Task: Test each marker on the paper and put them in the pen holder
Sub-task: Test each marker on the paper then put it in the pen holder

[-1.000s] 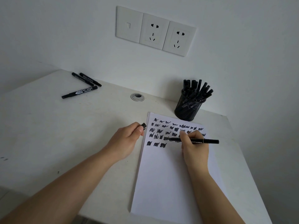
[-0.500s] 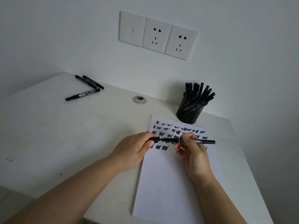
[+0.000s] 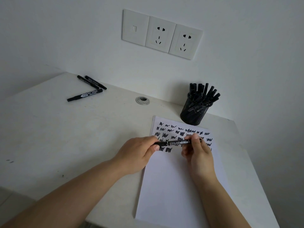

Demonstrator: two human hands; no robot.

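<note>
A black marker [image 3: 176,143] lies level in the air just above the white paper [image 3: 177,186]. My left hand [image 3: 139,152] grips its left end, where the cap sits. My right hand [image 3: 197,150] pinches its right end between thumb and fingers. The upper part of the paper is covered with several rows of black scribbles [image 3: 181,133]. Behind the paper stands a black mesh pen holder [image 3: 194,112] filled with several black markers. Three more black markers [image 3: 87,93] lie loose on the desk at the far left.
The white desk [image 3: 65,137] meets a white wall with a row of sockets [image 3: 162,34]. A round cable grommet [image 3: 142,100] sits in the desk near the wall. The desk's right edge runs just past the paper.
My right hand lifted the marker off the paper. My left hand brought the cap over and pushed it onto the tip; both hands now hold the capped marker.
</note>
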